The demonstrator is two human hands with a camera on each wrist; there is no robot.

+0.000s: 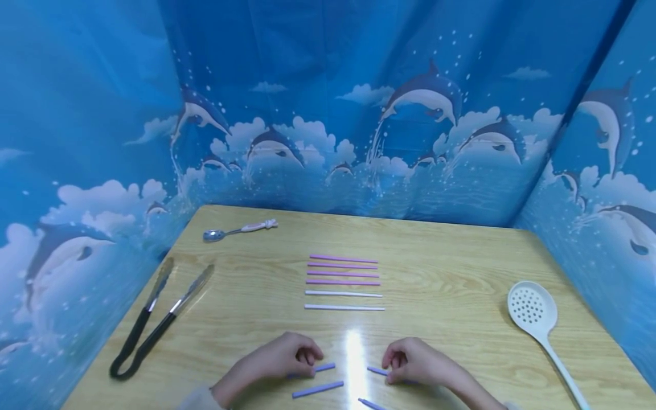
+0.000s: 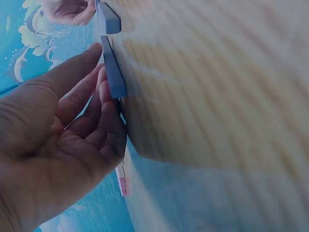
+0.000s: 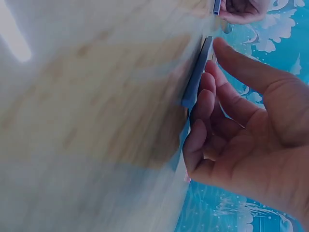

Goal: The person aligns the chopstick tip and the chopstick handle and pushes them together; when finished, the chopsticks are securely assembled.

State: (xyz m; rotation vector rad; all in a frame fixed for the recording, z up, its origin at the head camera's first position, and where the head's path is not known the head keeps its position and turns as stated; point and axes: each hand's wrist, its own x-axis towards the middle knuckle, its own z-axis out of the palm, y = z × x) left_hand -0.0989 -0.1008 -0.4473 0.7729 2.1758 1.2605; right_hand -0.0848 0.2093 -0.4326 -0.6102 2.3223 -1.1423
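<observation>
In the head view my left hand (image 1: 289,356) bends over a short purple-blue stick (image 1: 325,368) on the table, pinching it between thumb and fingers. The left wrist view shows this stick (image 2: 114,72) at the tips of the left hand (image 2: 63,116). Across a small gap, my right hand (image 1: 415,361) pinches a second short purple-blue stick (image 1: 377,370); in the right wrist view that stick (image 3: 198,72) lies along the fingertips. Closer to me lie another short stick (image 1: 318,389) and a partly visible one (image 1: 371,404).
Behind the hands lie two long white sticks (image 1: 344,307) and several pink-purple sticks (image 1: 343,274) in parallel rows. Black-handled tongs (image 1: 154,330) and a spoon (image 1: 241,229) are on the left, a white slotted ladle (image 1: 533,310) on the right. A dolphin-print curtain (image 1: 328,68) surrounds the wooden table (image 1: 451,273).
</observation>
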